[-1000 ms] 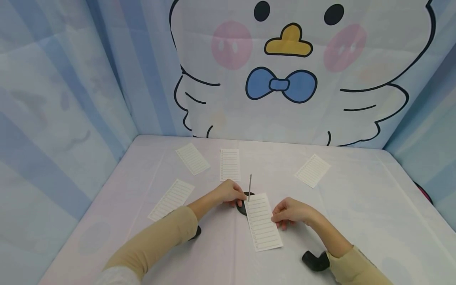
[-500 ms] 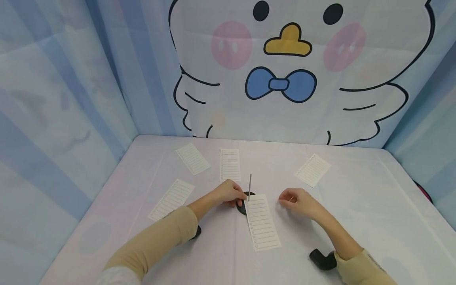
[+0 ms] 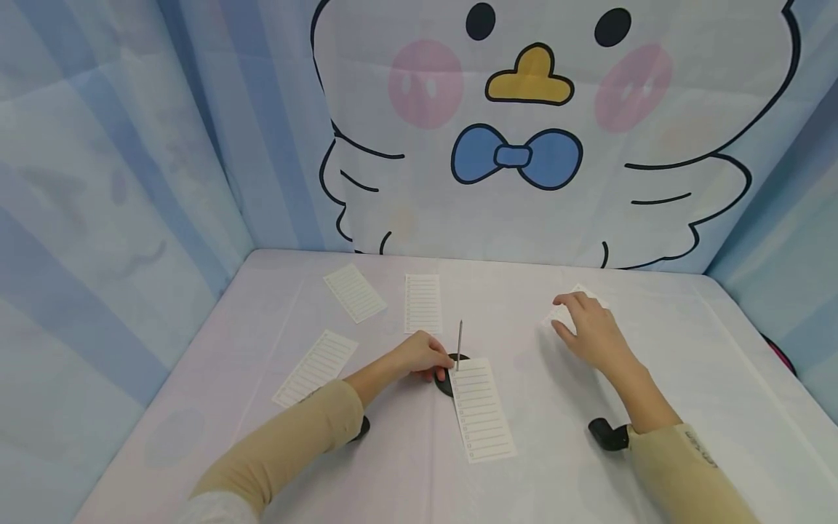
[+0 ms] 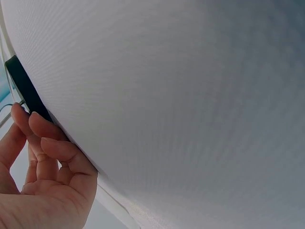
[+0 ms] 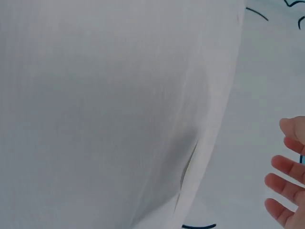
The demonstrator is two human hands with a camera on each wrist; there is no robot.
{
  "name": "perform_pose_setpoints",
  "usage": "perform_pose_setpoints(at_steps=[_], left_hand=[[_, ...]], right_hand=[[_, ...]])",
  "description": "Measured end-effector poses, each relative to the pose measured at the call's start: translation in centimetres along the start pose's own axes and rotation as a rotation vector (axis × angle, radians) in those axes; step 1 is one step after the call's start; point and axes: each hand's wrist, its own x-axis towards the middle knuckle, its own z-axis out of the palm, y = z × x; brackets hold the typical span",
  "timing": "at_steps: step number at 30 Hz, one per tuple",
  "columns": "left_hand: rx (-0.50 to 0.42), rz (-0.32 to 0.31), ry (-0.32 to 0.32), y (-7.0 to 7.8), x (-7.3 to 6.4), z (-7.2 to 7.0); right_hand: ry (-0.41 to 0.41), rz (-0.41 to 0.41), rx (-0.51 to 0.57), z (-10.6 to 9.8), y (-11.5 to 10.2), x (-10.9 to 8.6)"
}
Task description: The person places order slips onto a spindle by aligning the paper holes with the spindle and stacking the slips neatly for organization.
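A paper spike with a round black base (image 3: pixel 443 383) and an upright metal needle (image 3: pixel 460 338) stands mid-table. One ruled paper slip (image 3: pixel 483 415) has its top end at the needle and slants toward the near side. My left hand (image 3: pixel 422 354) pinches that slip's upper left corner beside the needle; in the left wrist view its fingertips sit close against the black base (image 4: pixel 27 88). Over the far-right paper slip (image 3: pixel 560 315) my right hand (image 3: pixel 592 335) hovers, thumb and fingers spread with nothing between them. It hides much of that slip. Relaxed, parted fingers (image 5: pixel 286 186) show in the right wrist view.
Three more ruled slips lie flat: one at the back left (image 3: pixel 355 292), one at the back centre (image 3: pixel 422 303), and one beyond my left forearm (image 3: pixel 317 367). Black wrist-camera housings sit under both sleeves. A printed curtain (image 3: pixel 511 218) closes off the table's far edge.
My right hand has let go of the centre slip's right edge, lifted away and moved right and farther back, its fingers spreading over the far-right slip. The left hand has stayed in place.
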Motion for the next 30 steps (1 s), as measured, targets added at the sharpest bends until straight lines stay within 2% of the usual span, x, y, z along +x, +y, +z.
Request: perform_pose_setpoints(at_steps=[4,15,22,30], left_hand=[[0.005,0.001,-0.001,-0.1,0.1,0.0],[0.014,-0.001,0.002,-0.1,0.0,0.0],[0.025,0.004,-0.001,-0.2,0.2,-0.1],[0.045,-0.009,-0.001,-0.2,0.2,-0.1]], right_hand=[[-0.007,0.031,-0.098,-0.1,2.0,0.7],[-0.17,0.26,-0.114,0.7,6.9,2.6],[-0.296,0.417,-0.094,1.1,8.5,3.3],[-0.362,0.518,-0.035,1.2,9.0,3.1]])
